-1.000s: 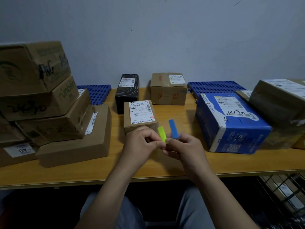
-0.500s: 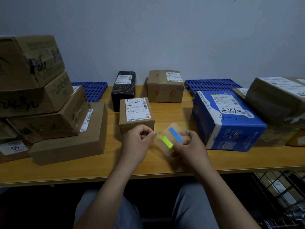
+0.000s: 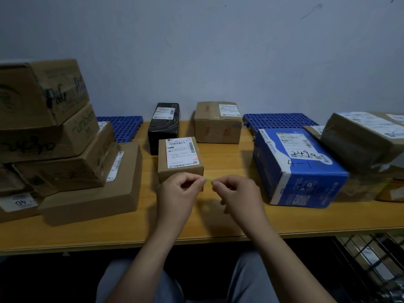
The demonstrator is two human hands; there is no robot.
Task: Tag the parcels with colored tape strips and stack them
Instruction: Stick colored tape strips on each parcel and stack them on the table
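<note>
My left hand (image 3: 181,191) and my right hand (image 3: 238,193) are close together just above the wooden table (image 3: 131,235). Between their fingertips they pinch a short yellow-green tape strip (image 3: 208,181), one end each. The blue strip is hidden. Directly behind my left hand sits a small brown parcel (image 3: 180,156) with a white label on top. Further back stand a black parcel (image 3: 164,125) and a brown box (image 3: 218,123). A blue-and-white box (image 3: 299,169) lies to the right of my right hand.
A leaning stack of several cardboard boxes (image 3: 54,138) fills the left side. A large tape-wrapped parcel (image 3: 363,138) sits at the far right. Two blue perforated mats (image 3: 279,120) lie against the wall. A wire rack (image 3: 371,270) stands below the table's right end.
The clear sheet carrying the green and blue strips has left view. My hands have moved slightly apart and now stretch only the green strip between them.
</note>
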